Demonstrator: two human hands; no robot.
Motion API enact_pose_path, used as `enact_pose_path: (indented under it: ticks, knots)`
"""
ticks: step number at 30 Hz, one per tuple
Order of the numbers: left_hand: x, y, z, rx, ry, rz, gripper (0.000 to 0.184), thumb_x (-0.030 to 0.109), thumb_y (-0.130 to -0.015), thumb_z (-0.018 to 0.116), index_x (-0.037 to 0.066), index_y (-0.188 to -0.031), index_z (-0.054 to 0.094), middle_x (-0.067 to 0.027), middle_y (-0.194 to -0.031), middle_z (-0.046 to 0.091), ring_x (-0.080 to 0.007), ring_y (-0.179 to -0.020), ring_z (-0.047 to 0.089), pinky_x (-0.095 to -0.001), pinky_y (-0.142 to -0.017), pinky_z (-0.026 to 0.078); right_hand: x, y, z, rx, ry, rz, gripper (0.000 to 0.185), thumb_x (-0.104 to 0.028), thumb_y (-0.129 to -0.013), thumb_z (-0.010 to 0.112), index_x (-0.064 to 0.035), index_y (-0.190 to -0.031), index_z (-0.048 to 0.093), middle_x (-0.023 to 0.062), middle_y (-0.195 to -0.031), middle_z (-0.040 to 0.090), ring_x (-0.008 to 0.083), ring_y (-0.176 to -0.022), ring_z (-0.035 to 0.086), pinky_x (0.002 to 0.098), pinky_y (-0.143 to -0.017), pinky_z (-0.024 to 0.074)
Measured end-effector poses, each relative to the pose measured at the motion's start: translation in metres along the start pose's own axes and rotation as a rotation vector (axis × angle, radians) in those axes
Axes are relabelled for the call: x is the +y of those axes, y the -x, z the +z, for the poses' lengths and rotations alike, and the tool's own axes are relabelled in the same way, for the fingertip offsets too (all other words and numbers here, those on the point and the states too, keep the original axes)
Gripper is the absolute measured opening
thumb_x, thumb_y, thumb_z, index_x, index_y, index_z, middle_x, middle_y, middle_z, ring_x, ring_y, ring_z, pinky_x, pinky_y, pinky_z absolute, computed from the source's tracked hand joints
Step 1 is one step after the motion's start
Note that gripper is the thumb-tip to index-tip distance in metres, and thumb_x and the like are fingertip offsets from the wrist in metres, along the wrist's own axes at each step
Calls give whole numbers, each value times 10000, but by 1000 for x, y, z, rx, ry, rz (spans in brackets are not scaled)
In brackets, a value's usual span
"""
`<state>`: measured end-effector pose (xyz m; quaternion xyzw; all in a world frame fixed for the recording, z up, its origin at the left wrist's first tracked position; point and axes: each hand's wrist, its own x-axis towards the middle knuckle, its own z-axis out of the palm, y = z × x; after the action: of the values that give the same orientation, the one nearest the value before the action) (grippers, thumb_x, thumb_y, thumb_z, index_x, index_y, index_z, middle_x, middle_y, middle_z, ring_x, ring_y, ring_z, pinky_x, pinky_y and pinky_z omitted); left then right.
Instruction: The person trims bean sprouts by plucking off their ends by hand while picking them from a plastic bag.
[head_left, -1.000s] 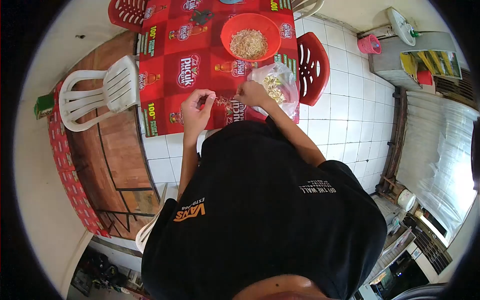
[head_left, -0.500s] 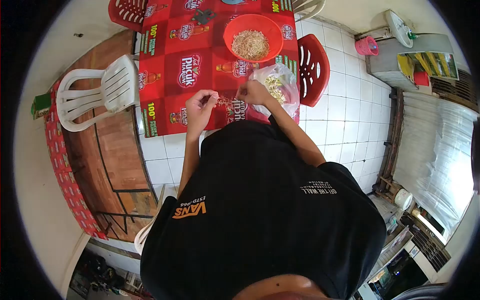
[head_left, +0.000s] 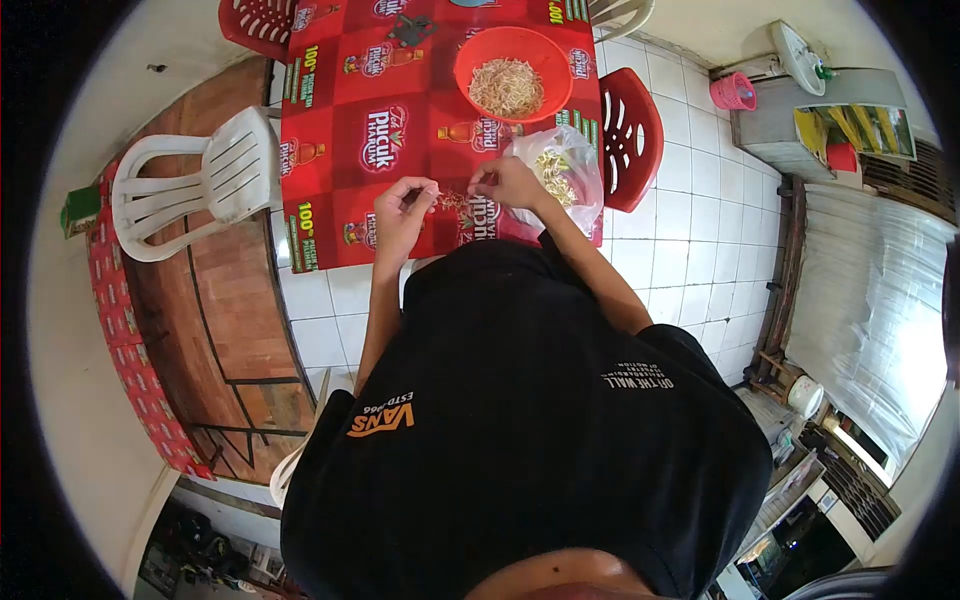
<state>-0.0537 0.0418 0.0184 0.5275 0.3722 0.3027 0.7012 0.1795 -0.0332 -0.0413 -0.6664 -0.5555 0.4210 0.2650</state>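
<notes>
Over the near edge of the table, my left hand [head_left: 400, 218] pinches a thin pale piece at its fingertips, which looks like a bean sprout. Facing it, my right hand [head_left: 510, 184] has thumb and fingers pressed together; what lies between them is too small to make out. Thin brownish scraps [head_left: 455, 203] lie loose on the tablecloth between the two hands. Just right of my right hand sits an open clear plastic bag [head_left: 588, 180] with bean sprouts [head_left: 552, 176] inside. Beyond the hands, a red bowl [head_left: 560, 75] holds a heap of pale bean sprouts [head_left: 507, 88].
A red printed tablecloth [head_left: 345, 100] covers the table. Dark crumpled scraps [head_left: 412, 30] lie at its far side. Red chairs [head_left: 634, 140] stand at its right and far left, and a white plastic chair [head_left: 235, 170] is at the left.
Both hands stay pinched above the loose scraps, with only slight finger movement. The whole table view shifts a little to the right. Bowl and bag keep their places on the table.
</notes>
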Motion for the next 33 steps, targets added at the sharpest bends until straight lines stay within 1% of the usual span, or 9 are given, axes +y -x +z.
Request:
enact_pose_path:
  ticks: [4,7,10,16,19,23,26,29,33]
  knots:
    - [2,1,7,-77,-7,-15,88,67,-958,675,-3,-1011,683,-9,-851,665,-59,-773,602,-221,-678,491,-43,4,-12,-89,-816,40,189,-186,-906,755,-18,-989,768,53,-846,755,87,-719,684,254,-663,545]
    - [1,0,15,-119,-23,-20,91,75,-955,683,-6,-997,686,-3,-823,658,-58,-743,597,-219,-671,492,-75,11,-26,-96,-686,-52,157,-127,-914,737,14,-977,764,52,-820,745,84,-710,679,235,-643,538]
    - [-4,-3,20,-92,-100,15,99,83,-952,692,-11,-982,691,-5,-810,664,-59,-723,601,-217,-669,493,-73,11,-22,-10,-558,-85,126,-94,-907,732,10,-968,767,55,-792,738,78,-688,673,241,-626,539]
    - [-5,3,18,-153,-83,-6,110,75,-957,681,-19,-1013,698,-31,-883,698,-75,-770,622,-222,-698,508,-66,19,-14,33,-585,-46,105,-38,-896,722,40,-960,753,70,-797,736,84,-678,668,245,-620,544]
    - [-2,6,19,-141,-111,21,108,60,-942,690,-28,-1005,694,-45,-879,711,-80,-772,644,-233,-696,541,-61,23,-18,-57,-634,21,137,-29,-894,721,37,-1012,744,74,-883,750,102,-807,683,266,-743,551]
    - [-9,6,19,-78,-51,-2,147,39,-931,696,-29,-1060,677,-67,-937,711,-92,-802,653,-240,-709,558,-57,23,-24,22,-688,16,87,2,-893,692,28,-964,735,72,-861,740,109,-769,685,259,-700,554]
    - [-10,5,14,-74,-53,11,183,32,-925,701,-28,-1094,666,-76,-961,710,-98,-816,657,-241,-709,564,-41,7,-51,253,-523,-38,105,-64,-863,746,26,-919,744,61,-784,729,84,-699,680,254,-627,549]
    - [-5,5,15,-75,-57,-3,204,32,-924,704,-28,-1114,659,-82,-962,712,-100,-823,659,-240,-701,563,-29,-14,-91,444,-198,18,157,-159,-852,758,-16,-917,756,82,-763,735,138,-685,708,297,-640,559]
    - [13,9,24,-50,-76,-59,231,28,-926,701,-26,-1144,649,-100,-980,723,-102,-839,663,-241,-694,563,-8,-41,-119,603,193,-69,196,-248,-854,748,-64,-920,767,133,-791,733,257,-708,727,361,-679,568]
